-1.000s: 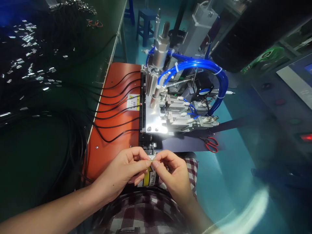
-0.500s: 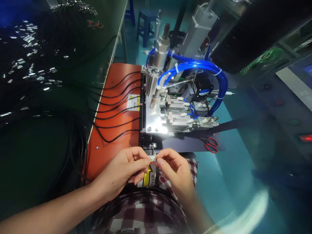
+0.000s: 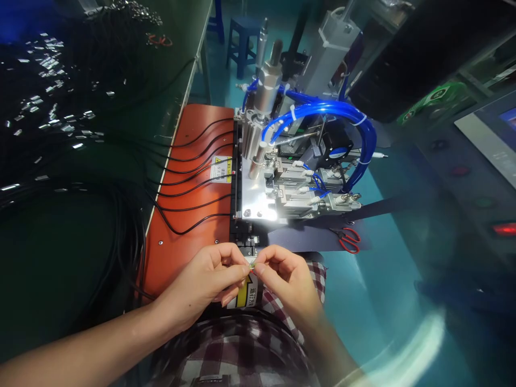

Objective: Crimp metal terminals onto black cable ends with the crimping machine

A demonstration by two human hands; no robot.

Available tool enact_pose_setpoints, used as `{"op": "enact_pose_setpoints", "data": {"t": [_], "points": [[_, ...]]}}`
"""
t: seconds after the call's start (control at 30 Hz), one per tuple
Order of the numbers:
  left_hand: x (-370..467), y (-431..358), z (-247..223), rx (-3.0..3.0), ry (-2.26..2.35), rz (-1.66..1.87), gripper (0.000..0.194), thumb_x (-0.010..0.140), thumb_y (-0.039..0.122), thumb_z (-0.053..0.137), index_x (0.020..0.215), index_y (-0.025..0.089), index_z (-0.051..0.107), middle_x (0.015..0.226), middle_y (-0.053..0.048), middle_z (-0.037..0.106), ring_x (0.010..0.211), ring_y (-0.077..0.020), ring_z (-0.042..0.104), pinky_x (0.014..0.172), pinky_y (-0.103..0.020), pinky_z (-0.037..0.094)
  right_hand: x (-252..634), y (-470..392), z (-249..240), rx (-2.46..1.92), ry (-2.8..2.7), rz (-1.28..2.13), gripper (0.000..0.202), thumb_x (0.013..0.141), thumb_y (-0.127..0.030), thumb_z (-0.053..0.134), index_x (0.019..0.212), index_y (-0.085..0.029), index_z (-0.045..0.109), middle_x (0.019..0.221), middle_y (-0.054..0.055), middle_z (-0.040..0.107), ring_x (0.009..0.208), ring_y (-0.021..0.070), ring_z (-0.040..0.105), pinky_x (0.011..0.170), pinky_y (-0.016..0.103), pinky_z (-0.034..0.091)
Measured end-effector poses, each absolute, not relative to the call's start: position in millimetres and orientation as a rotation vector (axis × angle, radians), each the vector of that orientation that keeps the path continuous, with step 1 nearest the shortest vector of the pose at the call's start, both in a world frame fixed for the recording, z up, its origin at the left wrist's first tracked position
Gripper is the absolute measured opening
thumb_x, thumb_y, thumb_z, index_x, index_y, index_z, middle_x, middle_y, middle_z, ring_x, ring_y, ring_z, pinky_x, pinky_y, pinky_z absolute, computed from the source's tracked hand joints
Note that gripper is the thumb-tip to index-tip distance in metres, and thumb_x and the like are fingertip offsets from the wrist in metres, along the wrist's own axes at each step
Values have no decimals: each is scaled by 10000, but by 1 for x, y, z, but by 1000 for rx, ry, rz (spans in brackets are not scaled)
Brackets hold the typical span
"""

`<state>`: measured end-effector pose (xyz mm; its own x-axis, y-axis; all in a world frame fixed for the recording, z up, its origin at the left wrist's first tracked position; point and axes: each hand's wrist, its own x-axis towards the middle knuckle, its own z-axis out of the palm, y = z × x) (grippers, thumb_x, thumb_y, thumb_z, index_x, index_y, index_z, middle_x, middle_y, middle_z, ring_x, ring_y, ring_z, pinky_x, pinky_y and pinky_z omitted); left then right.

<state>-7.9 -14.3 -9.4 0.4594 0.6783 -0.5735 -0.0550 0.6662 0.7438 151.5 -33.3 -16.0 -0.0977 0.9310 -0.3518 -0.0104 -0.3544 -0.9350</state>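
My left hand (image 3: pixel 217 275) is closed in a pinch, thumb against index finger, on thin coloured wires (image 3: pixel 252 266). From the other side my right hand (image 3: pixel 287 277) pinches the same wires, its fingertips almost touching the left ones. Red and a yellowish green show in the small gap; the rest of the wires is hidden by my fingers. Just beyond my hands is the near end of a black fixture rail (image 3: pixel 242 236), with a small white connector (image 3: pixel 255 240) on it. Under the fingers lies a yellow and white label (image 3: pixel 243 295).
Several black cables (image 3: pixel 193 207) cross an orange plate (image 3: pixel 201 226) to a machine (image 3: pixel 260 199) with blue air hoses (image 3: pixel 322 107). Red-handled scissors (image 3: pixel 350 239) lie right of my hands. More cables with shiny ends (image 3: pixel 52 59) cover the dark table at left. A blue stool (image 3: pixel 242 45) stands behind.
My right hand has moved slightly left, closing the gap to the left fingertips. Less of the wires shows between them. The left hand has barely moved.
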Motion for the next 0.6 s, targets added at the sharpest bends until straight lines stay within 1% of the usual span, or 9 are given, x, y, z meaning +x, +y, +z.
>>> {"op": "enact_pose_setpoints", "data": {"t": [0.07, 0.13, 0.2, 0.3, 0.43, 0.53, 0.6], "points": [[-8, -14, -9, 726, 1005, 502, 161, 800, 249, 606, 701, 159, 517, 427, 85, 420, 375, -30, 335, 402, -167, 212, 152, -35, -17, -1411, -1114, 1528, 103, 768, -243, 595, 701, -168, 575, 576, -41, 467, 513, 88, 372, 469, 217, 304], [-8, -15, -8, 711, 1005, 498, 172, 804, 261, 605, 699, 160, 511, 425, 82, 425, 376, -31, 337, 400, -167, 205, 151, -38, -18, -1423, -1234, 1386, 84, 798, -213, 574, 722, -179, 575, 598, -37, 489, 513, 92, 398, 475, 225, 329], [-9, -15, -7, 688, 1007, 491, 190, 809, 277, 603, 695, 161, 506, 415, 79, 428, 371, -30, 330, 397, -167, 190, 151, -42, -20, -1423, -1416, 1132, 74, 810, -170, 568, 739, -188, 577, 635, -27, 521, 525, 96, 430, 500, 240, 351], [-9, -15, -8, 671, 1012, 497, 194, 811, 290, 604, 702, 158, 513, 403, 76, 427, 362, -28, 322, 388, -167, 171, 152, -47, -22, -1378, -1693, 743, 89, 794, -117, 589, 756, -196, 577, 660, -18, 571, 543, 105, 463, 550, 270, 353], [-8, -14, -11, 662, 999, 520, 178, 823, 279, 592, 715, 156, 523, 429, 71, 443, 367, -27, 346, 383, -162, 177, 154, -47, -25, -1268, -1913, 380, 125, 775, -87, 611, 813, -199, 573, 655, -25, 631, 520, 101, 498, 558, 285, 331], [-8, -14, -12, 651, 993, 529, 174, 821, 266, 595, 711, 153, 520, 463, 64, 467, 373, -26, 368, 380, -160, 182, 154, -46, -26, -1219, -1897, 253, 128, 770, -79, 621, 818, -191, 583, 637, -32, 636, 502, 91, 510, 542, 280, 321], [-8, -14, -11, 644, 989, 540, 174, 819, 264, 597, 712, 153, 518, 476, 63, 476, 372, -26, 378, 376, -160, 181, 153, -47, -27, -1202, -1875, 262, 117, 771, -81, 624, 808, -187, 589, 632, -34, 631, 512, 91, 513, 541, 278, 321]]}}
